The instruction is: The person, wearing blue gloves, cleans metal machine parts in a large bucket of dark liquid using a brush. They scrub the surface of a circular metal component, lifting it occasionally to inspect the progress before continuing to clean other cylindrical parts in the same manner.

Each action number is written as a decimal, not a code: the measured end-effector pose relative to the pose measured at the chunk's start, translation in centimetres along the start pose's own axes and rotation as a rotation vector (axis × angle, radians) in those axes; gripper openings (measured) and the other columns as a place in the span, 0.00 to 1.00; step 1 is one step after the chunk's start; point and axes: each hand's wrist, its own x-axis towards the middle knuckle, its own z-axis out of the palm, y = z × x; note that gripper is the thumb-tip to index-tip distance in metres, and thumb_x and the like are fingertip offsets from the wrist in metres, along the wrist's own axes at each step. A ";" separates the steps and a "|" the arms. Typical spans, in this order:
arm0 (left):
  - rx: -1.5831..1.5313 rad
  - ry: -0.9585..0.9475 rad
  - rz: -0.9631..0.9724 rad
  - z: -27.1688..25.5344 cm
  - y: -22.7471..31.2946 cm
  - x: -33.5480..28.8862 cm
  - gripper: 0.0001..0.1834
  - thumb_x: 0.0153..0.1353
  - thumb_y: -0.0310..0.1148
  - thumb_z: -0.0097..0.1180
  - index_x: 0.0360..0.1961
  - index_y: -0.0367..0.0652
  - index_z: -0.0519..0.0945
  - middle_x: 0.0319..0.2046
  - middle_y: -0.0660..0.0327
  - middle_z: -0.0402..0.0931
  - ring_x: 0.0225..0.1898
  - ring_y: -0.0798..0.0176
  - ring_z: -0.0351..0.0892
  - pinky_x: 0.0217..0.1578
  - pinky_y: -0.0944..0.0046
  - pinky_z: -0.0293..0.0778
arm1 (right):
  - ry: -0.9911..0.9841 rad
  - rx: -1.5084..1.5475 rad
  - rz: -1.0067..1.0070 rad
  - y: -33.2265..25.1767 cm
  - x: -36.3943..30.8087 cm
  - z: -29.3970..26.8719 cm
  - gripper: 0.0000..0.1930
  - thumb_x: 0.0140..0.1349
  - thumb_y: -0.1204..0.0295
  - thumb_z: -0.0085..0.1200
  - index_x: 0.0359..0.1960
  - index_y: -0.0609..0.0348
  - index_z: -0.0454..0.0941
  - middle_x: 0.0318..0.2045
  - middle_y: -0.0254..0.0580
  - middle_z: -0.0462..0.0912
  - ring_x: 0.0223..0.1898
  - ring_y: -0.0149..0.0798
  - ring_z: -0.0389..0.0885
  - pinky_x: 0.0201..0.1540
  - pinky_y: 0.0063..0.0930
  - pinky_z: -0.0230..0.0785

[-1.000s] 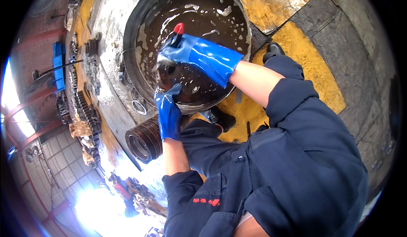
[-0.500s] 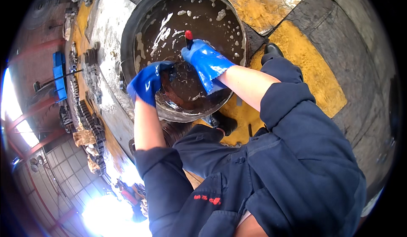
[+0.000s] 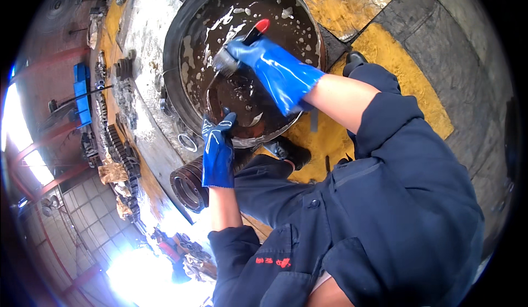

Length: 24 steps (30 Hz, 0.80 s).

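Observation:
A wide, round dark tub holds murky brown liquid with patches of foam. My right hand, in a blue rubber glove, grips a brush by its black handle with a red end. Its greyish head is blurred and sits over the liquid, left of the glove. At the near left rim, my gloved left hand is closed, thumb against fingers, on a ring-shaped part. Only a thin curved edge of that part shows; the rest blends into the dark liquid.
Left of the tub, a pale metal-topped bench carries loose rings and small stacks of parts. A stack of dark rings lies beside my left forearm. Yellow boards and dark mats cover the floor. A blue bin stands farther left.
My left hand has drawn back toward the near rim and turned, thumb uppermost. My right hand has swung the brush leftward, its red end tilting right. More of the ring stack shows.

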 end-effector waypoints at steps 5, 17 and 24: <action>-0.178 -0.146 -0.021 -4.8 -1.8 2.4 0.28 0.54 0.16 0.68 0.58 0.37 0.81 0.41 0.58 0.85 0.39 0.59 0.86 0.40 0.61 0.84 | -0.507 -0.105 -0.178 0.2 -4.6 5.4 0.14 0.74 0.63 0.57 0.52 0.59 0.86 0.42 0.37 0.91 0.42 0.29 0.85 0.51 0.30 0.77; -0.042 0.020 0.067 -1.4 -1.2 0.0 0.31 0.52 0.13 0.69 0.60 0.36 0.80 0.45 0.57 0.85 0.43 0.58 0.87 0.48 0.59 0.85 | 0.147 -0.751 0.263 2.4 2.6 0.5 0.22 0.67 0.54 0.57 0.51 0.59 0.88 0.47 0.62 0.89 0.52 0.59 0.88 0.58 0.45 0.78; -0.245 -0.009 0.044 -0.3 -1.1 -0.2 0.29 0.51 0.16 0.70 0.57 0.36 0.81 0.45 0.59 0.85 0.43 0.60 0.85 0.47 0.61 0.81 | 0.029 -0.682 0.202 -4.0 1.5 2.0 0.18 0.66 0.55 0.60 0.29 0.57 0.85 0.25 0.33 0.82 0.31 0.28 0.78 0.38 0.29 0.71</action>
